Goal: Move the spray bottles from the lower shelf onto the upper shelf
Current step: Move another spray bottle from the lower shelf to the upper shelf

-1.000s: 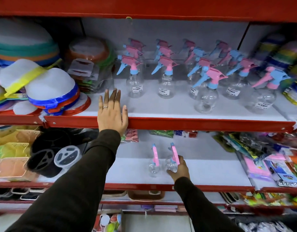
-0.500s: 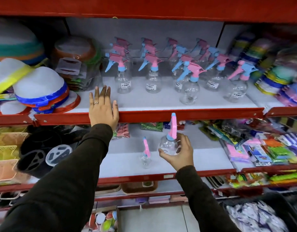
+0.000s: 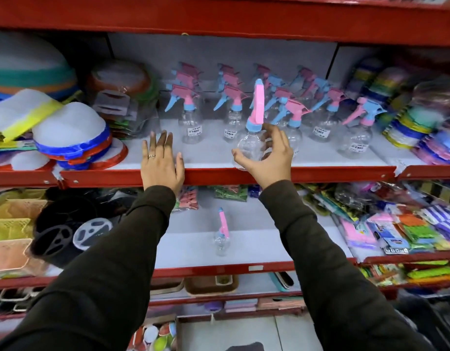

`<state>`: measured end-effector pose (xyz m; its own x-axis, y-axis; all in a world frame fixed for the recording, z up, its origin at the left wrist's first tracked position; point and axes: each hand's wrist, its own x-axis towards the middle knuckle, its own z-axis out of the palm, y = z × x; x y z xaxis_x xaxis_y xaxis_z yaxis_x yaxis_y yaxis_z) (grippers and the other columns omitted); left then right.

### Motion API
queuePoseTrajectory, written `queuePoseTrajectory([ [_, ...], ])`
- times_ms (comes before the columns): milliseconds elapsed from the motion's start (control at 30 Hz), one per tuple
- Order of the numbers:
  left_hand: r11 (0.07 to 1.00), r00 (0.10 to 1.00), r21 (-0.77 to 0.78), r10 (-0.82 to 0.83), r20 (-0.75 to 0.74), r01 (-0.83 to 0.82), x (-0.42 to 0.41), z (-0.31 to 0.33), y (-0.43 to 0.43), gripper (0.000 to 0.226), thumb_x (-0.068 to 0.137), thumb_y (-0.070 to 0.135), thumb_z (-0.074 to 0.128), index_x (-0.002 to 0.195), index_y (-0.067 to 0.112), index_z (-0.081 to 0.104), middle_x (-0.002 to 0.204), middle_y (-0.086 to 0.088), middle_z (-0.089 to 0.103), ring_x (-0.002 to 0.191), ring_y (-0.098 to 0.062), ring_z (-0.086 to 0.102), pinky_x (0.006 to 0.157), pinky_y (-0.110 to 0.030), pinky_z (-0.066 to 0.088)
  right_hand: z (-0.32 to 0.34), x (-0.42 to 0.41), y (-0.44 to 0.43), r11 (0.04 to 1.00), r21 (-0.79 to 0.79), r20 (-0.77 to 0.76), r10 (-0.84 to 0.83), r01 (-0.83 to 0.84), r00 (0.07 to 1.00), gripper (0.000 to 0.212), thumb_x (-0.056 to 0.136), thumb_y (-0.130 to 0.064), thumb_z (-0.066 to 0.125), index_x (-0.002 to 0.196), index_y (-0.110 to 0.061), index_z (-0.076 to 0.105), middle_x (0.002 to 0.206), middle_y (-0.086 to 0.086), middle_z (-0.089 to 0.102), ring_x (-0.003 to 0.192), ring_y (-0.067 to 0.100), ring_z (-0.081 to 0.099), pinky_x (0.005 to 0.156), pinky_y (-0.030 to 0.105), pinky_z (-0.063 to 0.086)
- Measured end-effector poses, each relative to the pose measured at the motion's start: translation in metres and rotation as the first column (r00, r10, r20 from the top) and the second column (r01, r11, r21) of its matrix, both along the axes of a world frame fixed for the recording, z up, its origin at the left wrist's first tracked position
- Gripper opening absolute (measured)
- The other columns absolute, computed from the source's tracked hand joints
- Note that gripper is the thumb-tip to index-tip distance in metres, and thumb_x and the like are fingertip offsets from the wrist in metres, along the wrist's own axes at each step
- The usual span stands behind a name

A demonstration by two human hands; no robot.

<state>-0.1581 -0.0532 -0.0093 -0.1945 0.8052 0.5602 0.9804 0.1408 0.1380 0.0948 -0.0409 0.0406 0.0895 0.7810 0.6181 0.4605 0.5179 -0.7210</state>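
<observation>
Right hand (image 3: 267, 158) grips spray bottle (image 3: 251, 145); left hand (image 3: 161, 164) (flat) presses upper shelf (image 3: 320, 173).

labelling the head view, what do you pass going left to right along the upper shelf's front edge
stacked mesh covers → left hand → held spray bottle → right hand → front-right spray bottle → colourful stacks

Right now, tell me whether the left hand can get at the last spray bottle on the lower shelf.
Probably yes. The left hand rests empty on the upper shelf edge, and the spray bottle stands alone below with nothing in front.
</observation>
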Motion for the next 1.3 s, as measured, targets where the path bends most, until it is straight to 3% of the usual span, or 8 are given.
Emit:
queuePoseTrajectory([
  [267,1.000,1.000,0.011,0.003,-0.019,-0.002,0.000,0.002,-0.002,0.064,0.099,0.037,0.025,0.153,0.003,0.030,0.160,-0.016,0.034,0.153,-0.032,0.016,0.126,-0.046,0.001,-0.012,-0.022,0.045,0.974,-0.217,0.099,-0.040,0.061,0.994,0.068,0.061,-0.052,0.084,0.118,-0.027,0.059,0.107,0.003,0.061,0.098,0.020,0.058,0.090,0.039,0.056],
  [467,1.000,1.000,0.019,-0.009,-0.007,0.009,0.001,0.001,-0.001,0.064,0.099,0.037,0.024,0.153,0.005,0.031,0.160,-0.014,0.033,0.153,-0.032,0.015,0.125,-0.044,0.000,-0.016,-0.028,0.055,0.967,-0.247,0.127,-0.037,0.067,0.991,0.068,0.063,-0.049,0.082,0.123,-0.025,0.059,0.110,0.006,0.064,0.101,0.025,0.062,0.089,0.035,0.055],
  [667,0.999,1.000,0.039,-0.016,0.004,0.016,-0.001,0.000,-0.001,0.062,0.099,0.036,0.028,0.152,0.005,0.033,0.159,-0.014,0.036,0.153,-0.033,0.018,0.126,-0.045,0.004,-0.015,-0.033,0.050,0.972,-0.214,0.123,-0.073,0.098,0.990,0.084,0.061,-0.047,0.087,0.130,-0.021,0.046,0.131,0.012,0.051,0.124,0.032,0.051,0.106,0.040,0.047],
  [967,0.999,1.000,0.037,-0.019,0.005,0.019,0.000,0.001,-0.002,0.064,0.098,0.038,0.023,0.151,0.005,0.035,0.159,-0.015,0.036,0.152,-0.033,0.019,0.126,-0.046,0.006,-0.011,-0.031,0.055,0.962,-0.269,0.116,-0.020,0.051,0.993,0.071,0.063,-0.029,0.089,0.124,-0.013,0.057,0.121,0.009,0.062,0.112,0.028,0.060,0.098,0.037,0.051],
  [1067,0.999,1.000,0.032,-0.021,0.004,0.021,0.001,0.001,-0.003,0.065,0.098,0.038,0.022,0.151,0.004,0.035,0.159,-0.016,0.036,0.152,-0.033,0.019,0.126,-0.046,0.006,-0.010,-0.031,0.059,0.953,-0.304,0.098,0.033,-0.002,0.995,0.073,0.067,-0.027,0.086,0.132,-0.014,0.056,0.127,0.007,0.065,0.119,0.025,0.060,0.098,0.025,0.046],
  [1133,0.999,1.000,0.028,-0.020,0.001,0.020,0.001,0.002,-0.003,0.065,0.098,0.039,0.021,0.151,0.004,0.035,0.159,-0.016,0.036,0.153,-0.033,0.018,0.126,-0.046,0.006,-0.009,-0.031,0.060,0.953,-0.304,0.091,0.034,-0.005,0.995,0.079,0.068,-0.029,0.085,0.138,-0.015,0.052,0.133,0.007,0.062,0.124,0.026,0.057,0.099,0.023,0.042],
  [1200,1.000,1.000,0.025,-0.014,0.000,0.014,0.000,0.002,-0.003,0.066,0.098,0.040,0.020,0.152,0.004,0.035,0.159,-0.015,0.035,0.153,-0.033,0.018,0.126,-0.046,0.004,-0.009,-0.033,0.060,0.955,-0.293,0.085,-0.029,0.053,0.996,0.087,0.065,-0.039,0.087,0.138,-0.016,0.048,0.137,0.011,0.055,0.127,0.029,0.053,0.105,0.031,0.044],
  [1300,1.000,1.000,0.028,-0.011,-0.001,0.011,0.000,0.002,-0.003,0.065,0.099,0.040,0.020,0.152,0.005,0.035,0.159,-0.014,0.035,0.153,-0.032,0.017,0.126,-0.045,0.003,-0.012,-0.035,0.059,0.955,-0.266,0.062,-0.121,0.133,0.991,0.081,0.056,-0.052,0.090,0.118,-0.016,0.052,0.120,0.010,0.057,0.114,0.029,0.057,0.097,0.039,0.051],
])
